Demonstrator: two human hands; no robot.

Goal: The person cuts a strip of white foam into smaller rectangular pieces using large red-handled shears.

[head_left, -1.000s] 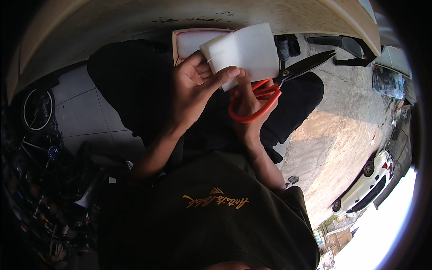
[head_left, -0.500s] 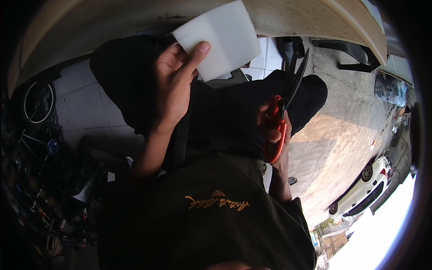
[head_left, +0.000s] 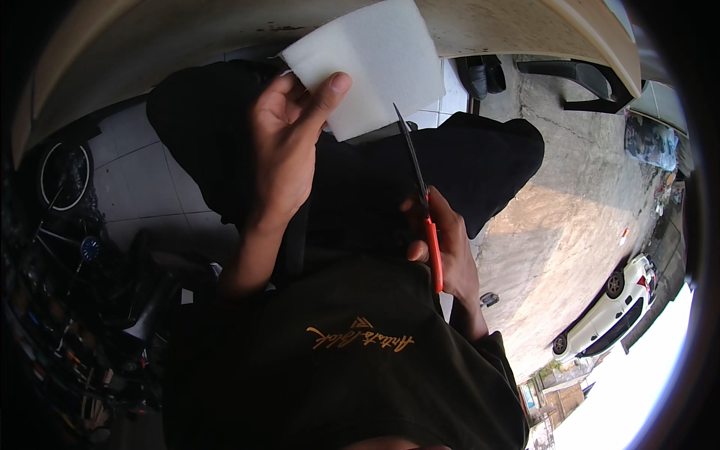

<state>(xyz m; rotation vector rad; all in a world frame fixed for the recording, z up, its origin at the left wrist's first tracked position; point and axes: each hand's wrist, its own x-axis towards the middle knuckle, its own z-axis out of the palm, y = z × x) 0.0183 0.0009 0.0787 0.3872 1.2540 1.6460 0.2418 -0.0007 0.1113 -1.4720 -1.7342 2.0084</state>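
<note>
My left hand [head_left: 289, 135] grips a square white sheet of foam-like or padded material [head_left: 375, 67] at its lower left, thumb on top and the other fingers curled behind. A pair of scissors [head_left: 433, 244] with orange-red handles and dark blades is held in my right hand [head_left: 454, 251]. The scissors are seen edge-on, and their tip overlaps the lower right part of the white sheet in view. Whether the blades touch the sheet or only pass in front of it, I cannot tell.
A pale curved surface [head_left: 202, 37] spans the top. Black shoes [head_left: 481, 76] stand on the floor beyond my right knee. Dark clutter with a wheel [head_left: 65, 174] lies at left on white tiles. A white car [head_left: 606, 307] is parked outside at the right, on concrete.
My right hand has moved left and turned the scissors, bringing the tip to the sheet; the parted blades now appear edge-on. The white sheet has tilted slightly in my left hand.
</note>
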